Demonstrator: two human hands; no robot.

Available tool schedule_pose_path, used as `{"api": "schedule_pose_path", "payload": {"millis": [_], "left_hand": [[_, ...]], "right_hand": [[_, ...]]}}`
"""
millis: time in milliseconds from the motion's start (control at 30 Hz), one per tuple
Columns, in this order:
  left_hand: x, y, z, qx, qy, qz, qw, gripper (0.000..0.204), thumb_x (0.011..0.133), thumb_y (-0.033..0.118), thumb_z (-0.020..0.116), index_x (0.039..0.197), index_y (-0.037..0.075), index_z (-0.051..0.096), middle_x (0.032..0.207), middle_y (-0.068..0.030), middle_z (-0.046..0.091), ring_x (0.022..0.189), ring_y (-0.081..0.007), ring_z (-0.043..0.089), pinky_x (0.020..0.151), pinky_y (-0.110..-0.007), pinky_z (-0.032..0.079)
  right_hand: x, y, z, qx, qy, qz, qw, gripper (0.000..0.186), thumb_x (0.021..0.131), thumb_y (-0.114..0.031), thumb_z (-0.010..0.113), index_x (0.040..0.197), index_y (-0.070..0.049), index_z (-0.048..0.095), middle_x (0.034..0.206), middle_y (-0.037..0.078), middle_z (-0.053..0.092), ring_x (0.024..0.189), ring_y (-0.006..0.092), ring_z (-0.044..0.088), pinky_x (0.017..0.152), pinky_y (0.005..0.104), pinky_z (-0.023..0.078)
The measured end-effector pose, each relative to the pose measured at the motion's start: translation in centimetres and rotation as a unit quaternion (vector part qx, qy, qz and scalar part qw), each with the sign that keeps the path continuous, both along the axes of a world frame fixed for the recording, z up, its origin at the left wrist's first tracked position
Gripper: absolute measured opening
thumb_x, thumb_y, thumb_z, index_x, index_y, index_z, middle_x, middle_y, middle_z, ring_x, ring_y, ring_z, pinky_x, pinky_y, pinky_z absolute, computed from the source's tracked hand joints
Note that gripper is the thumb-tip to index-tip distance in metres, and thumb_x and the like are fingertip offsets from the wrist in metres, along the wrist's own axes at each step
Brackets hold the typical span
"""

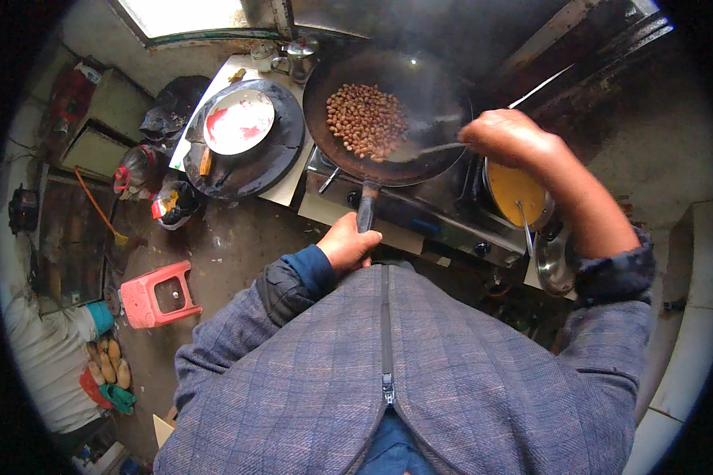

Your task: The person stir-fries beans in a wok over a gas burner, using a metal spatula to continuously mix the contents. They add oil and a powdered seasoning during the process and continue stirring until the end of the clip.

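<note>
Peanuts (363, 119): heaped, reddish-brown, in the left half of the wok (444, 89), leftward of the right hand's fingers and away from the person beyond the left hand.
Metal utensil (444, 147): long axis running roughly left to right across the wok, its far end low by the near right edge of the heap; whether it touches the peanuts, I cannot tell.
Right hand (505, 136): over the wok's right rim, fingers curled round the utensil; it reaches the heap through that tool.
Left hand (348, 244): clenched on the wok handle (365, 212), which points toward the person's body.
Stove (428, 218): metal, under the wok.
Pot (548, 207): just right of the wok, holding orange-yellow liquid, a spoon (524, 229) leaning in it.
Chopping board (285, 119): round, dark, left of the wok, with a red-smeared white bowl (238, 147) on it.
Floor (230, 261): dark, a pink stool (141, 302) standing on it at left.
Window (186, 14): bright, upper left.
</note>
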State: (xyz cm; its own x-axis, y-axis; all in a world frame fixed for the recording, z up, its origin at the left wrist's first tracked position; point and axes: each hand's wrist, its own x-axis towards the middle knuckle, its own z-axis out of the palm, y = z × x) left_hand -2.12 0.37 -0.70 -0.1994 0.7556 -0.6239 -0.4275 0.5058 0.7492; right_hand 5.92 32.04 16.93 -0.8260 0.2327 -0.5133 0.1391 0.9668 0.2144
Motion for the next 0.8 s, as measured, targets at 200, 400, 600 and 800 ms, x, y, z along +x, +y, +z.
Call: {"api": "schedule_pose_path", "payload": {"millis": [200, 400, 600, 800], "left_hand": [[-0.2, 0.0, 1.6, -0.015, 0.001, -0.008, 1.0, 0.024, 0.1, 0.017, 0.069, 0.107, 0.004, 0.05, 0.074, -0.0043, 0.059, 0.052, -0.0138, 0.058, 0.044, -0.029, 0.043], [-0.4, 0.1, 1.3, 0.002, -0.002, -0.014, 1.0, 0.027, 0.099, 0.016, 0.07, 0.109, 0.003, 0.048, 0.078, -0.0055, 0.059, 0.053, -0.0146, 0.059, 0.044, -0.031, 0.046], [-0.2, 0.0, 0.9, -0.012, 0.0, -0.003, 1.0, 0.026, 0.099, 0.016, 0.07, 0.109, 0.003, 0.05, 0.076, -0.0049, 0.059, 0.053, -0.014, 0.059, 0.044, -0.03, 0.046], [-0.2, 0.0, 1.1, -0.008, -0.005, -0.006, 1.0, 0.024, 0.1, 0.016, 0.069, 0.109, 0.004, 0.051, 0.074, -0.0044, 0.059, 0.053, -0.014, 0.059, 0.043, -0.03, 0.044]], "right_hand": [[-4.9, -0.8, -9.1, -0.062, 0.169, -0.072, 0.981, 0.026, 0.098, -0.012, 0.059, 0.117, -0.008, 0.075, 0.112, 0.021, 0.077, 0.113, 0.0412, 0.072, 0.094, 0.0517, 0.058], [-1.6, 3.7, -2.7, -0.094, 0.155, -0.124, 0.976, 0.025, 0.097, -0.014, 0.063, 0.116, -0.006, 0.078, 0.113, 0.021, 0.076, 0.111, 0.0422, 0.072, 0.095, 0.0484, 0.057], [1.7, 4.7, -0.1, 0.064, 0.038, -0.08, 0.994, 0.023, 0.091, -0.013, 0.068, 0.11, -0.011, 0.081, 0.104, 0.017, 0.079, 0.105, 0.0389, 0.075, 0.092, 0.0484, 0.059], [-2.1, 3.8, -11.9, 0.035, 0.255, -0.075, 0.963, 0.034, 0.092, -0.008, 0.065, 0.125, -0.016, 0.072, 0.113, 0.02, 0.074, 0.108, 0.04, 0.073, 0.09, 0.0507, 0.058]]}}
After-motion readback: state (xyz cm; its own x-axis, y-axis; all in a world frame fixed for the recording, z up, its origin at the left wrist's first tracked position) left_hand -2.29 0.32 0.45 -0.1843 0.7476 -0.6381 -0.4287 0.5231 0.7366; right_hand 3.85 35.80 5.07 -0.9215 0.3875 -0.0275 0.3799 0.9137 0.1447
